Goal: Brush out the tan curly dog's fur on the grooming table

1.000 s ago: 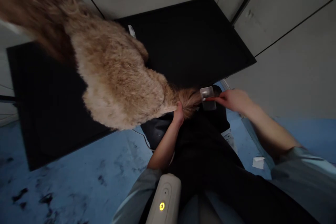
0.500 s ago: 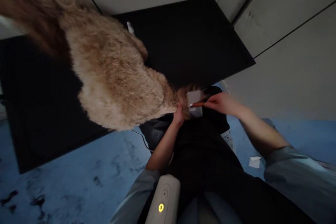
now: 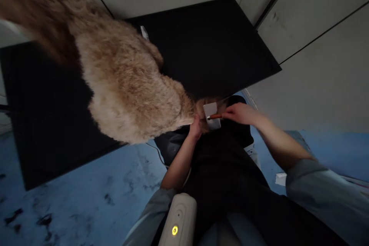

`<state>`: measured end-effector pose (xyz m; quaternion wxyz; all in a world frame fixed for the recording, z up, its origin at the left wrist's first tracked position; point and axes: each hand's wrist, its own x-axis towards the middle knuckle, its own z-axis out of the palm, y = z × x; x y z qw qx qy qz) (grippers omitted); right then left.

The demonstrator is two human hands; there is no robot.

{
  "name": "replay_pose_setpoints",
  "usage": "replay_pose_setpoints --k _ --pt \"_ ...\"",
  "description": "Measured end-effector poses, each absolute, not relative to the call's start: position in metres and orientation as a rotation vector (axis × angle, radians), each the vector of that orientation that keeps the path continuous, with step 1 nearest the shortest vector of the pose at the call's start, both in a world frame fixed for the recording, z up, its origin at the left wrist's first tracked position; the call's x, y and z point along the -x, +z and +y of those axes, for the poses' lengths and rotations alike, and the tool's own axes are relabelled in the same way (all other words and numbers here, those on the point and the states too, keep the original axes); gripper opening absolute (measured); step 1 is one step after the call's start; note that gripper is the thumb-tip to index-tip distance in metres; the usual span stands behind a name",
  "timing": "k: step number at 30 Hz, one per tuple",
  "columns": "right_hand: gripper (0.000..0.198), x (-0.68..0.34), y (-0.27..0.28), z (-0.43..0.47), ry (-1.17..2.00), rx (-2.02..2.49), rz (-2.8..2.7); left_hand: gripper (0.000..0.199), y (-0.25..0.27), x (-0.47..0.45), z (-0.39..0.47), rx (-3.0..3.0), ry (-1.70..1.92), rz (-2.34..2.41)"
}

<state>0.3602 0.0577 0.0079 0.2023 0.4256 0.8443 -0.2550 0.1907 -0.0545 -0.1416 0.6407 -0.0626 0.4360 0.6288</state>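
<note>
A curly, tan-coated dog (image 3: 129,80) stands on a black table (image 3: 207,42), its rear end towards me and its front part blurred at the upper left. My left hand (image 3: 195,127) is closed round the dog's tail (image 3: 187,109), near the table's front edge. From my right hand (image 3: 238,113), closed on its orange-brown handle, a slicker brush (image 3: 212,117) reaches left. The pale, flat back of the brush head faces up, against the long tail hair just right of my left hand. Its bristles are hidden.
Blue floor (image 3: 121,184) with dark tufts lies below the table. A white scrap (image 3: 280,179) is on the floor at right. A pale device with a yellow light (image 3: 180,215) hangs at my front. Grey wall panels (image 3: 319,57) stand behind and to the right.
The brush has tilted and shifted slightly down, and my right hand has moved a little left with it. My left hand keeps its hold on the tail.
</note>
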Motion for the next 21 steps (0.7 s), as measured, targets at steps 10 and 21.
replay_pose_setpoints --k 10,21 --pt "0.045 -0.356 0.005 0.054 -0.646 -1.212 2.356 0.035 -0.153 -0.188 -0.054 0.152 1.41 1.03" --pt "0.043 -0.344 0.0 0.043 -0.602 -1.21 2.355 0.037 -0.142 -0.188 -0.051 0.187 1.379 1.067"
